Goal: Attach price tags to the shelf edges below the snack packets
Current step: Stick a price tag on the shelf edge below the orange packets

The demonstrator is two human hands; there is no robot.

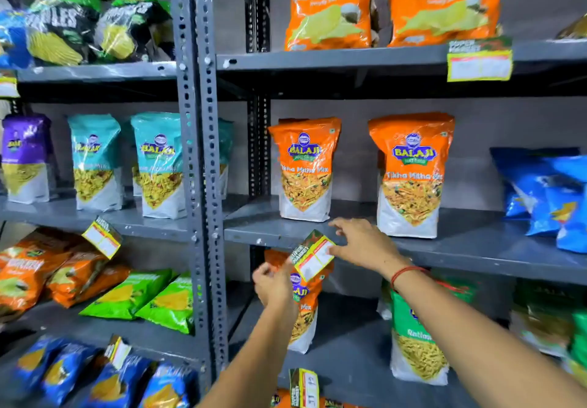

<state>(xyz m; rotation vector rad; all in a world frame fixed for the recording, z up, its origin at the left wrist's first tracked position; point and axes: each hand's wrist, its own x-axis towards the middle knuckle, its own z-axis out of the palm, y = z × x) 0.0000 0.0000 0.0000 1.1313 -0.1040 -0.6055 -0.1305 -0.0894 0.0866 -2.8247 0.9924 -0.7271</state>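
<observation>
Grey metal shelf edge (444,250) under orange packets (305,169): right hand (362,242) pinches tilted price tag (313,255) against it; left hand (274,283) loosely curled (grip unclear). Next: level, press flat.

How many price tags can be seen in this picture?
5: top right shelf edge, left middle shelf edge, in the right hand, lower left shelf, bottom centre. A sixth may sit at the far left edge.

Both bare forearms reach forward and up. The right hand (362,245) spreads its fingers, thumb and forefinger pinching. The left hand (273,283) curls loosely below it.
</observation>
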